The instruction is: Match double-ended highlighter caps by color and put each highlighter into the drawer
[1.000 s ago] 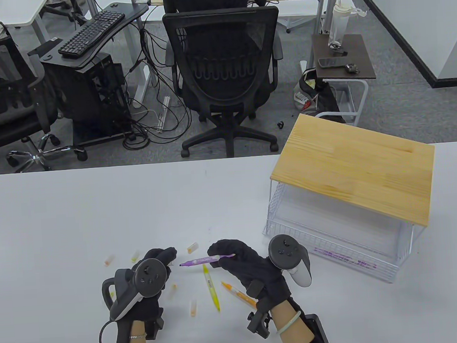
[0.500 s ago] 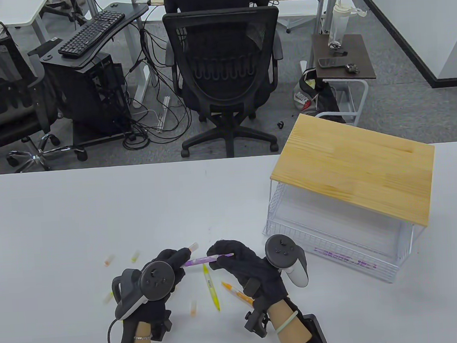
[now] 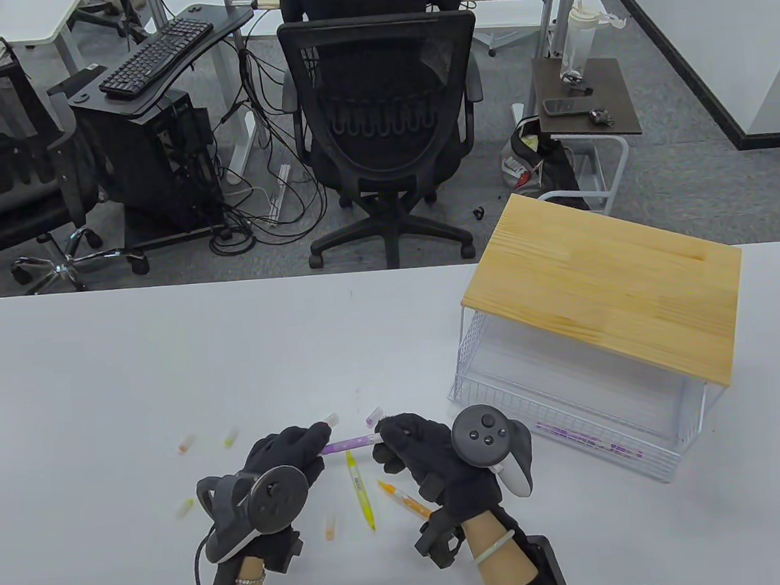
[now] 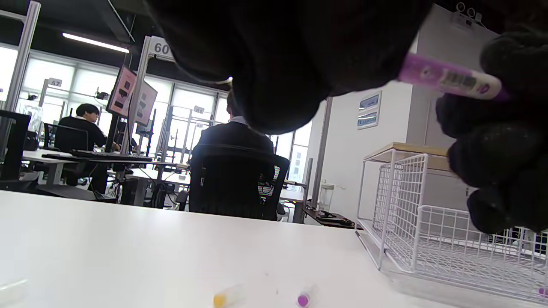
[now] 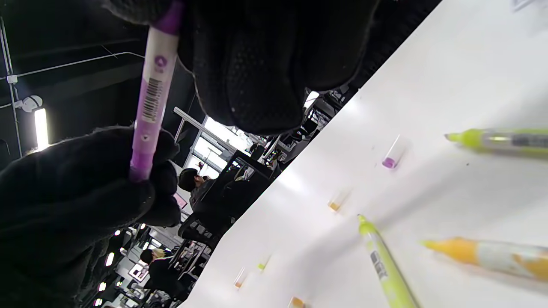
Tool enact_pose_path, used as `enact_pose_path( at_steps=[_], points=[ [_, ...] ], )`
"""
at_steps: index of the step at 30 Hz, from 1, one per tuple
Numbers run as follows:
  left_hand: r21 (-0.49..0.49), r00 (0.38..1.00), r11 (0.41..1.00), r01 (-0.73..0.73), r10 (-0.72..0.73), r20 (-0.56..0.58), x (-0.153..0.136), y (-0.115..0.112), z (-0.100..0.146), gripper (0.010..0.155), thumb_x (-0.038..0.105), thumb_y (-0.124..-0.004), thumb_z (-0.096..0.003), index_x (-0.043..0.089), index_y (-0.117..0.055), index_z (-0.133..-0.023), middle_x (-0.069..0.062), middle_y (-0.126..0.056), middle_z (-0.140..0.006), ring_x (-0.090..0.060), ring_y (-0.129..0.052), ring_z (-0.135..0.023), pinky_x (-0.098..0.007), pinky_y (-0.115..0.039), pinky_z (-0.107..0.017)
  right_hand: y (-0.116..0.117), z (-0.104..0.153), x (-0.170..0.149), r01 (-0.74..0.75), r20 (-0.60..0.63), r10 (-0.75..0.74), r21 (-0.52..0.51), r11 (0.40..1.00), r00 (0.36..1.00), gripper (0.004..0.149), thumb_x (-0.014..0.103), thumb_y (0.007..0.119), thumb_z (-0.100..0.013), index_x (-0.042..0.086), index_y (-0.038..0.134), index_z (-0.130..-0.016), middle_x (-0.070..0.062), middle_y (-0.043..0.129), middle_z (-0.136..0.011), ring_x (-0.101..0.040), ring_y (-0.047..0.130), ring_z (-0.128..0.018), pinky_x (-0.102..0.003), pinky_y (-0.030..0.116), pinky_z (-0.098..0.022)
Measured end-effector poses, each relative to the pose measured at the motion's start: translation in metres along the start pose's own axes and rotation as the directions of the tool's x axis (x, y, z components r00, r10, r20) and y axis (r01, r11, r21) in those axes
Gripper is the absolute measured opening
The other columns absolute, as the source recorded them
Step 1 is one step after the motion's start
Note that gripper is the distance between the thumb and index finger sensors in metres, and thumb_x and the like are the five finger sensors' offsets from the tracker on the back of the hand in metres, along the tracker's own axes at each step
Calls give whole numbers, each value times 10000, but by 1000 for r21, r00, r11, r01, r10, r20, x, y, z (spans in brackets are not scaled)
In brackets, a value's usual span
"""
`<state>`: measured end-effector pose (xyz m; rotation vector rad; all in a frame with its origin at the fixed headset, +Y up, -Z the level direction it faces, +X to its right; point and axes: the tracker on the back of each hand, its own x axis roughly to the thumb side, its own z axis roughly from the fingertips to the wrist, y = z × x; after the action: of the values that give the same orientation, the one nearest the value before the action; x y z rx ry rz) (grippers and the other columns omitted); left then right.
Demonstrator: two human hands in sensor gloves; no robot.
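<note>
Fingers (image 3: 307, 440) of our left hand (image 3: 278, 464) curl round one end of the purple highlighter (image 3: 350, 441), and our right hand (image 3: 417, 447) pinches the other end, so the pen hangs level between the two hands above the worktop (image 3: 168, 361), near the middle of its near edge. On the barrel we see a barcode and a small round mark in the right wrist view, but no word we can read. In the left wrist view a sign in the room behind shows the digits "60".

Toward the right edge of the worktop stands the wire drawer (image 3: 572, 420) under a wooden top (image 3: 603, 284); purple pens (image 3: 587, 440) lie along its front, blurred through the mesh, so we cannot count them.

On the worktop just below our hands lie a yellow-green highlighter (image 3: 360, 489) and an orange highlighter (image 3: 404, 498), both uncapped at the ends we see. Loose caps lie around them: a purple cap (image 3: 372, 414) and an orange cap (image 3: 331, 419) just beyond the held pen, another orange cap (image 3: 186, 443) and a yellow cap (image 3: 231, 437) toward the left, an orange one (image 3: 330, 527) near the front edge.

Both hands come up from the near edge, knuckles raised, each tracker on the back of the hand.
</note>
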<state>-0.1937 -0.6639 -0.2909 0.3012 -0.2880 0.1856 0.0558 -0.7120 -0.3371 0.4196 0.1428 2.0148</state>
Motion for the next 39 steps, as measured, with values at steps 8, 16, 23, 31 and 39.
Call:
enact_pose_path(
  at_steps=[8, 16, 23, 31, 39],
  points=[
    [7, 988, 990, 143, -142, -65, -3, 9, 3, 483, 385, -744, -461, 418, -766, -943, 84, -871, -916, -76, -995, -695, -484, -728, -737, 2, -2, 22, -78, 1, 78, 3, 997, 997, 472, 429, 691, -612, 185, 698, -1016, -172, 792, -1021, -466, 816, -845, -658, 542, -696],
    [-88, 950, 972, 218, -232, -209, -46, 10, 11, 470, 371, -743, -467, 435, -776, -932, 83, -832, -998, -113, -965, -808, -546, -668, -753, 36, -48, 56, -799, -125, 858, 318, 510, 498, 482, 419, 735, -594, 288, 660, -1051, -70, 750, -1109, -392, 777, -976, -642, 505, -768],
    [-94, 943, 979, 181, -200, -267, -64, 14, 16, 471, 373, -747, -465, 432, -782, -931, 83, -843, -995, -114, -969, -807, -548, -668, -750, 47, -97, 27, -775, -241, 882, 421, 471, 405, 505, 350, 776, -592, 376, 593, -1063, 37, 642, -1176, -313, 636, -1100, -619, 367, -844],
    [-102, 937, 985, 137, -162, -309, -81, 13, 17, 471, 373, -748, -467, 435, -782, -932, 80, -842, -1001, -117, -967, -812, -556, -658, -754, 54, -124, -6, -763, -311, 879, 443, 471, 362, 593, 348, 811, -563, 546, 504, -1030, 156, 467, -1228, -261, 438, -1191, -607, 233, -875],
    [-157, 927, 976, 152, -196, -320, -84, 6, 11, 471, 376, -746, -469, 443, -779, -934, 90, -835, -1011, -113, -958, -827, -557, -645, -765, 71, -140, -24, -764, -304, 904, 491, 418, 300, 610, 355, 825, -544, 618, 497, -985, 203, 422, -1229, -227, 435, -1187, -590, 225, -890]
  ],
)
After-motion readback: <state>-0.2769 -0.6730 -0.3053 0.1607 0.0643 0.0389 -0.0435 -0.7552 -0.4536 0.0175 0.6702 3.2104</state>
